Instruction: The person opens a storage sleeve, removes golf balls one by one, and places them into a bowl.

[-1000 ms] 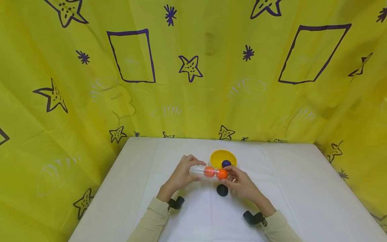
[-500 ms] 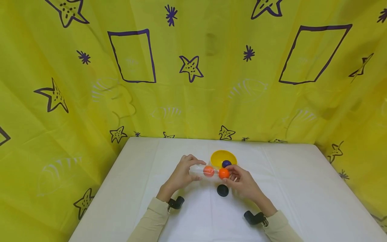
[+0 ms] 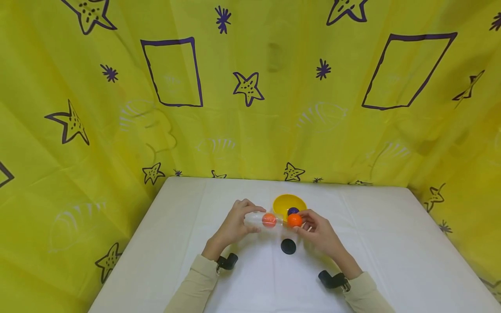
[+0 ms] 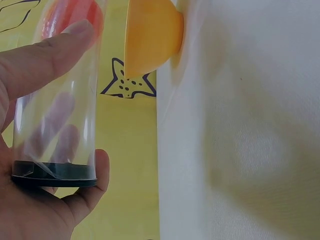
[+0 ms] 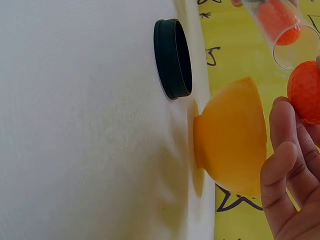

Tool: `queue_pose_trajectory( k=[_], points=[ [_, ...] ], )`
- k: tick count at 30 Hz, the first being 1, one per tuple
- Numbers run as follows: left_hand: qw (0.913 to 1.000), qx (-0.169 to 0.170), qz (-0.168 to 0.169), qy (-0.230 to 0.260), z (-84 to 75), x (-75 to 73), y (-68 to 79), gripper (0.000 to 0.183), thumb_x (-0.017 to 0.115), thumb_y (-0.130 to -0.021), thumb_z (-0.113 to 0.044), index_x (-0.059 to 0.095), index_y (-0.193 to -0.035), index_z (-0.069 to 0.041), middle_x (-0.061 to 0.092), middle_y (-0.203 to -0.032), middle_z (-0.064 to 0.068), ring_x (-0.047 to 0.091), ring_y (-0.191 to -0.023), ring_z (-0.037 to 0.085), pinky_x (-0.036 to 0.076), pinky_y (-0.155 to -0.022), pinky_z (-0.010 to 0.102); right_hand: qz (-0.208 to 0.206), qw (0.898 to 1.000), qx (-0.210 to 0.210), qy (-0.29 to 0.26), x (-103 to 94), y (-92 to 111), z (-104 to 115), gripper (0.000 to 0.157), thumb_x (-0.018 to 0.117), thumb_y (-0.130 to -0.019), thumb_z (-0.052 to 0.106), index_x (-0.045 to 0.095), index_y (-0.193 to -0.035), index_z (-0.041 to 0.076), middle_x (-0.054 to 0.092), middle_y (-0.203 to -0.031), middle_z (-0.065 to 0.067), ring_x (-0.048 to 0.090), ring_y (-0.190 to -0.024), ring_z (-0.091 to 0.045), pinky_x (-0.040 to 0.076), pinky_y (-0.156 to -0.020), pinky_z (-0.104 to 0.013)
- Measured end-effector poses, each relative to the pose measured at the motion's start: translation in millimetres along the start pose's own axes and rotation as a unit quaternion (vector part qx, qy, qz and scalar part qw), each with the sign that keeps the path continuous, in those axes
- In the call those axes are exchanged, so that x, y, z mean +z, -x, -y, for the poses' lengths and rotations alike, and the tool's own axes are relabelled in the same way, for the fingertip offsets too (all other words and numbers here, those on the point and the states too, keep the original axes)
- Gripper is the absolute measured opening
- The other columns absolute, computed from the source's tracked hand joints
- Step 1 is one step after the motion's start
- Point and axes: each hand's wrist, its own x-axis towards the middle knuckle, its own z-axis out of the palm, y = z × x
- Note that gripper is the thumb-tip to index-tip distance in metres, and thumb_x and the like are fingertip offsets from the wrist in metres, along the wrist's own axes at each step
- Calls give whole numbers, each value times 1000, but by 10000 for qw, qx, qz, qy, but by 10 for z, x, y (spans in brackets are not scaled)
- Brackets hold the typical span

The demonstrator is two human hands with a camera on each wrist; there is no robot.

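My left hand (image 3: 236, 224) grips a clear plastic tube (image 4: 55, 120) with a black cap on its base. Inside the tube is one orange ball (image 3: 269, 220). The tube's uncapped end points right, toward my right hand (image 3: 318, 230). Thumb and fingers of that hand pinch a second orange ball (image 3: 295, 220), dimpled in the right wrist view, just outside the tube's mouth (image 5: 295, 47). Behind the hands stands a yellow bowl (image 3: 283, 202) with a dark purple ball (image 3: 292, 211) in it. A loose black lid (image 3: 288, 246) lies on the table below the tube.
A white cloth covers the table (image 3: 375, 243). Yellow curtain (image 3: 250, 130) with drawn stars hangs along the back and both sides. Each wrist carries a black camera mount.
My right hand has drawn the orange ball out of the tube's mouth and moved a little right with it. The other orange ball has shifted slightly left with the tube.
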Motion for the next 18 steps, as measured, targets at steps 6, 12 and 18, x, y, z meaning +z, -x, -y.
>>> queue_pose_trajectory(
  k=[6,12,18],
  points=[
    [9999,108,-46,-26,-2,-5,2,46,83,-74,-20,67,-115,-33,54,-107,-10,41,-108,12,45,-91,35,-182,9997,-136,1,-48,-4,-23,36,74,-85,22,59,-116,14,65,-98,-6,56,-75,-14,49,-63,-23],
    [9998,188,-40,9,2,-17,8,47,83,-74,-19,67,-116,-33,54,-106,-9,41,-107,13,45,-90,34,-351,9994,-79,14,-108,-4,-45,35,74,-85,28,59,-115,19,65,-97,-4,56,-73,-14,49,-61,-23],
    [9998,189,-55,17,0,-21,9,47,83,-74,-19,67,-116,-32,55,-106,-8,41,-106,13,44,-89,34,-516,9985,39,171,-140,-13,-60,39,73,-85,35,59,-117,19,64,-96,-3,55,-75,-16,49,-62,-23]
  ],
)
